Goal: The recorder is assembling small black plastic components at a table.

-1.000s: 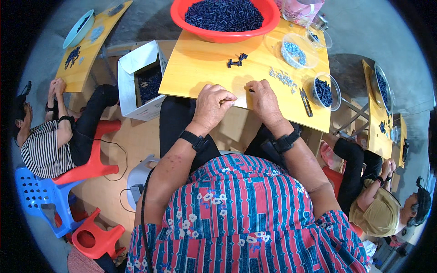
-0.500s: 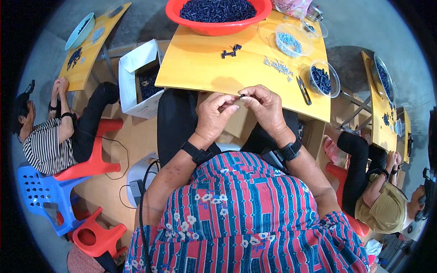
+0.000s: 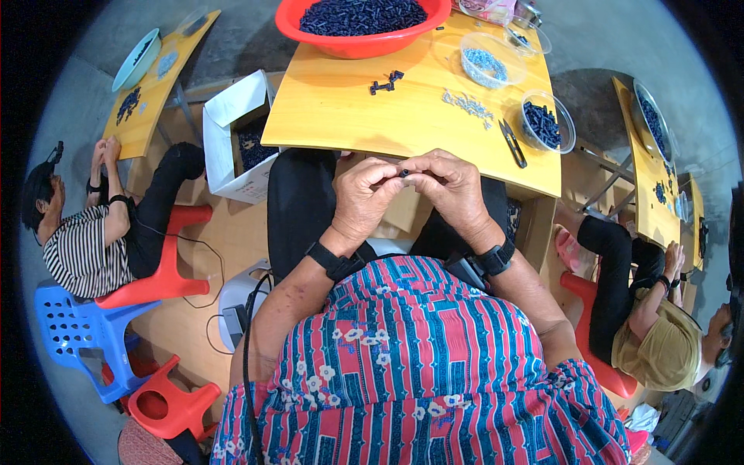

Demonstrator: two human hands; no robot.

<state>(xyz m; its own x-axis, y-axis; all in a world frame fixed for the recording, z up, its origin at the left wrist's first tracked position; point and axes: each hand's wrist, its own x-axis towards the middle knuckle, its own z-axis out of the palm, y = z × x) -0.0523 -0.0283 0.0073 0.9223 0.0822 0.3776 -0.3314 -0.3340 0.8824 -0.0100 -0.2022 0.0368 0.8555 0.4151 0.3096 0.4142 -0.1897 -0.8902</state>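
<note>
A small black tubular piece is pinched between my two hands, just off the near edge of the yellow table. My left hand grips it between thumb and forefinger, and my right hand pinches it from the other side. My fingertips cover most of the piece. Beyond my hands, a few black pieces lie in a small group on the tabletop. To the right are a scatter of small silvery parts and black-handled snips.
A red basin of black pieces stands at the far edge. Clear tubs hold bluish small parts and black tubes. An open white box stands left of the table. Co-workers sit at both sides.
My hands have come slightly closer together, and the black piece's end now shows between my fingertips. The view has shifted a little. The right co-worker's hands have moved together.
</note>
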